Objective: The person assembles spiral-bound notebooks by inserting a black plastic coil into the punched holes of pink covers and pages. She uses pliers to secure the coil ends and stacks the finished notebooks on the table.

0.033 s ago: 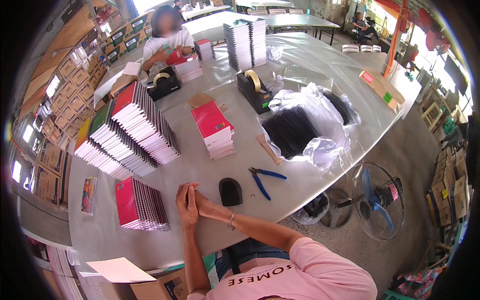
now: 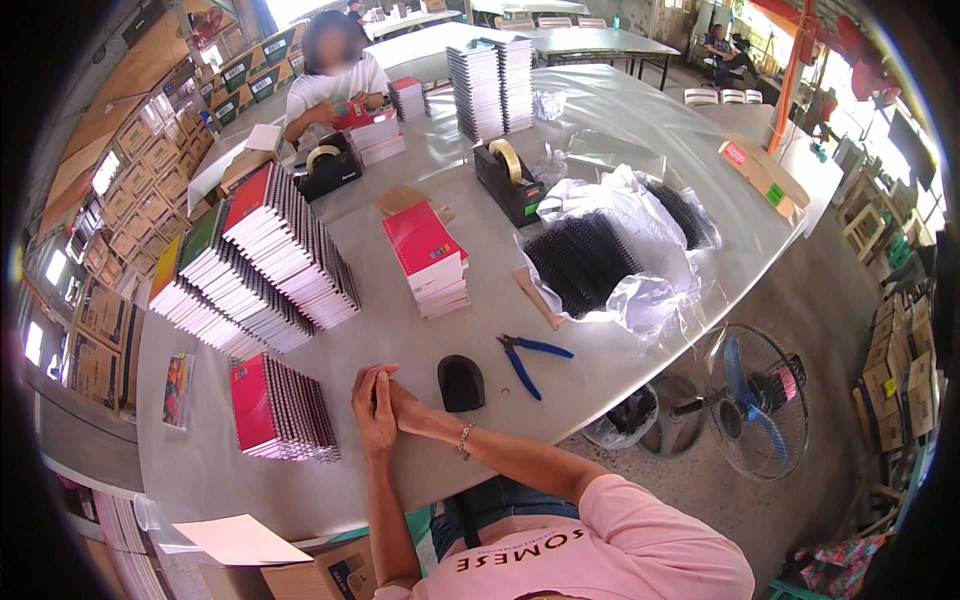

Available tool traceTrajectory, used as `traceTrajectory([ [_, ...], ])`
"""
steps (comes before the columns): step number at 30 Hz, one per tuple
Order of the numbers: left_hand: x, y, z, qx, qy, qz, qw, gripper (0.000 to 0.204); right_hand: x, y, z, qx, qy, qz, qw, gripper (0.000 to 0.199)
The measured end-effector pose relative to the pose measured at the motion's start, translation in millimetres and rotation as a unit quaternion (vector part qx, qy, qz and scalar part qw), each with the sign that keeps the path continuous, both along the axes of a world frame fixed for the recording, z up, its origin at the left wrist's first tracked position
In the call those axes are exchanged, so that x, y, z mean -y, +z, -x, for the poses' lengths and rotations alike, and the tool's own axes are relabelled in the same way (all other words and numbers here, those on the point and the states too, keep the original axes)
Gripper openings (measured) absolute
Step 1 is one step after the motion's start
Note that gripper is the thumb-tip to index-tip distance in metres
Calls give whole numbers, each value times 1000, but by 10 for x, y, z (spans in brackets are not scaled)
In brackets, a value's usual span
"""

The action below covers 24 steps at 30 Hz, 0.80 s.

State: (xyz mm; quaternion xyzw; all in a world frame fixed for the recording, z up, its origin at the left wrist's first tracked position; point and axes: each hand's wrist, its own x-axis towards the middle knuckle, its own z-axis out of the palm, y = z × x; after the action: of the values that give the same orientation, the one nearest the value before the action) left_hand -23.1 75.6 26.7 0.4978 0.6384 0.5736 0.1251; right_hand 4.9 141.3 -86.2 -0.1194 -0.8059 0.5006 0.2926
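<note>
The left hand (image 2: 372, 412) and right hand (image 2: 398, 400) are pressed together, palms meeting, resting on the grey table (image 2: 200, 470) at its near edge and holding nothing. Just right of them lies a small black rounded object (image 2: 461, 382), and further right blue-handled pliers (image 2: 528, 358). Just left of the hands stands a red-covered stack of spiral notebooks (image 2: 275, 408). Farther off sit another red-topped notebook stack (image 2: 430, 258), a long leaning row of notebooks (image 2: 255, 270), a black tape dispenser (image 2: 508, 180) and black spiral bindings in clear plastic (image 2: 585, 262). Another person (image 2: 330, 85) sits at the far side.
</note>
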Motion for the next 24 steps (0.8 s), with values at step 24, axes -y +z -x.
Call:
traceTrajectory([
  [24, -16, -28, 7, -10, 1, 1, 1000, 25, -10, 46, -49, 9, -9, 0, 1000, 27],
])
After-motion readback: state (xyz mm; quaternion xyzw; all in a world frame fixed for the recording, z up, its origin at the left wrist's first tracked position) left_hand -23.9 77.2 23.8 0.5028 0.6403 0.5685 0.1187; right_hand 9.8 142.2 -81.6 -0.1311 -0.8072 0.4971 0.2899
